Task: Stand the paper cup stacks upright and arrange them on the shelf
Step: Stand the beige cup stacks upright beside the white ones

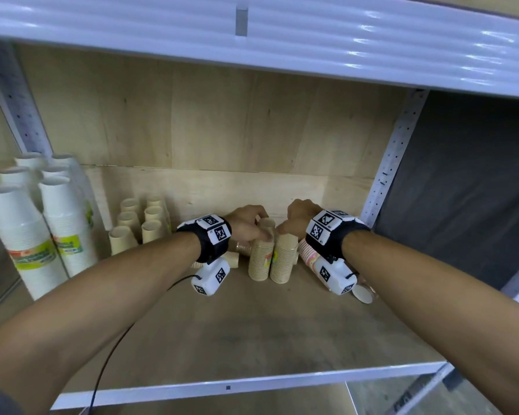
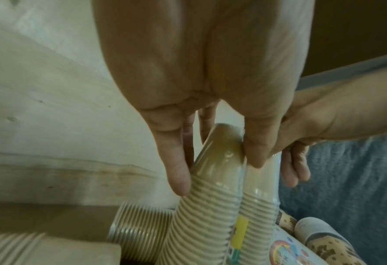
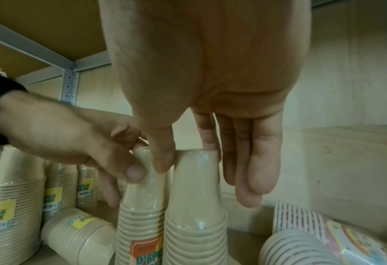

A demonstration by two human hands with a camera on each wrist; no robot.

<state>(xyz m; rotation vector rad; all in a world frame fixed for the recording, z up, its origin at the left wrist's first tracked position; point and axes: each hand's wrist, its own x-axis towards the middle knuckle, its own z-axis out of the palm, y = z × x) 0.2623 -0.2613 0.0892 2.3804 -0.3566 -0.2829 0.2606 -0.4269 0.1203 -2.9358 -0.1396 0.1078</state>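
You are reaching into a wooden shelf [image 1: 252, 319] with a plywood back, where six tall white cup stacks [image 1: 54, 223] are standing upright at the far left and a group of smaller beige stacks [image 1: 138, 223] is standing just beside them. In the middle of the board, two wrapped beige cup stacks are standing upright and touching each other. Your left hand [image 1: 246, 223] is gripping the top of the left stack [image 1: 261, 253], with thumb and fingers curled round its narrow end. Your right hand [image 1: 294, 220] is pinching the top of the right stack [image 1: 283, 259] between thumb and forefinger, the other fingers hanging straight behind it. Your two hands are close together, almost touching. More beige stacks [image 3: 74, 233] are lying on their sides behind and left of the pair, and a colourful printed stack [image 1: 309, 253] is lying on its side at the right, beneath your right wrist.
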